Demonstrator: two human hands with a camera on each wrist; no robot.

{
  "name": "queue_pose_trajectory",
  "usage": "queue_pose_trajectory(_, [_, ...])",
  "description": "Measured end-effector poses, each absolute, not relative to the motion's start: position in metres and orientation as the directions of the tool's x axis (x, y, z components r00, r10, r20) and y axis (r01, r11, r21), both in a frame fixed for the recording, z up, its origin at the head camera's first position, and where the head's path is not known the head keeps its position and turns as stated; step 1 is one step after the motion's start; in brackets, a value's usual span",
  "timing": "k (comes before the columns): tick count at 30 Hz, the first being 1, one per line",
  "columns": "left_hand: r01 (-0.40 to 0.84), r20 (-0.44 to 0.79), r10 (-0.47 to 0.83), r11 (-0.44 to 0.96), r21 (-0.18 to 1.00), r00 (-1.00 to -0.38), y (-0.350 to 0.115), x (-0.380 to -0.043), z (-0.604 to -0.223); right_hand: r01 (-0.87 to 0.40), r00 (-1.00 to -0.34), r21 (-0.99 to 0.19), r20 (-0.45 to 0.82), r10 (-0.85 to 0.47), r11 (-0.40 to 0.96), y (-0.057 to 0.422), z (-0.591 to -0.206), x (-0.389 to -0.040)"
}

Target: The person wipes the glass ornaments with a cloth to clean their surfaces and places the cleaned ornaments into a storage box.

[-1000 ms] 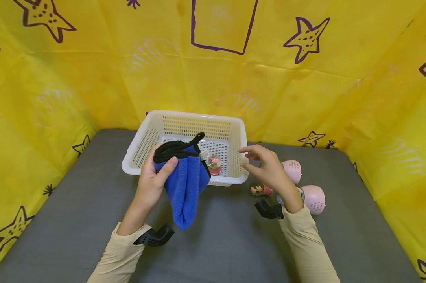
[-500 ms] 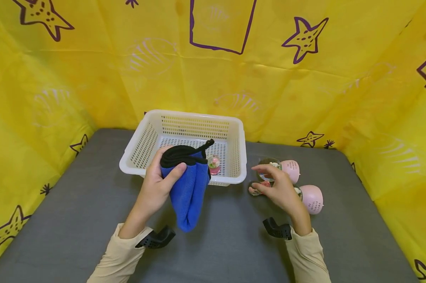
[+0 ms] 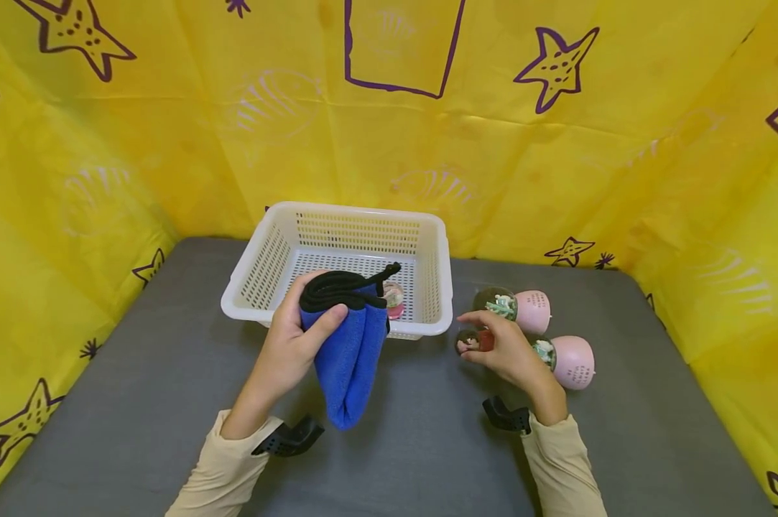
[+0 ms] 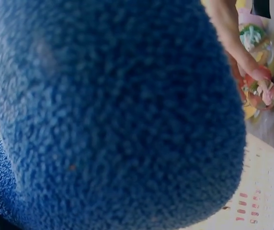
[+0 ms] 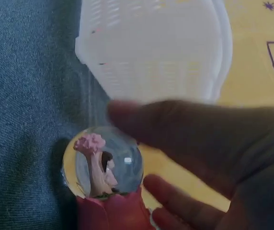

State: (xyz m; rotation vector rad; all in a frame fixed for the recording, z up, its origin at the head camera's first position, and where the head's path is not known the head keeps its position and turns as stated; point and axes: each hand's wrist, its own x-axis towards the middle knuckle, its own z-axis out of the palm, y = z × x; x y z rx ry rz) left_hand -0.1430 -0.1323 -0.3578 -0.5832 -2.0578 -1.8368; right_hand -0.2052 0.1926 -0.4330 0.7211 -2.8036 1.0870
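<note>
Above the grey fabric-covered worktop [image 3: 421,438], the left hand [image 3: 288,348] grips a folded, fuzzy blue cloth [image 3: 350,359] with black edging near a white perforated plastic basket [image 3: 356,210]; the right hand [image 3: 514,355], fingers parted, surrounds a small clear globe with a red scalloped base [image 5: 101,170], contact unclear.

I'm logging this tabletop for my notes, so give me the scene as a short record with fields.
Left hand: holding the folded cloth
Cloth: blue, black-edged
Right hand: spread around the small globe; contact unclear
Small globe: reddish base, on its side, outside the basket
Basket: white, perforated; one globe inside, partly hidden by the cloth
Large globes: two, pink bases, on their sides, right of the basket
</note>
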Motion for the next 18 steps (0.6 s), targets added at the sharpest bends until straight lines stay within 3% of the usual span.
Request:
queue_pose_trajectory(12, [0.492,0.484,0.090,0.130,0.861,-0.871,-0.131,-0.143,-0.358,-0.539,-0.840,-0.354,0.293,-0.457,0.764,0.183,-0.446,-0.205])
queue_pose_trajectory(15, [0.491,0.482,0.095,0.143,0.859,-0.871,-0.130,-0.143,-0.359,-0.558,-0.827,-0.344,0.314,-0.467,0.755,0.183,-0.446,-0.204])
queue_pose_trajectory(18, [0.487,0.477,0.097,0.157,0.859,-0.874,-0.130,-0.143,-0.359,-0.567,-0.823,-0.409,0.314,-0.473,0.715,0.186,-0.443,-0.204])
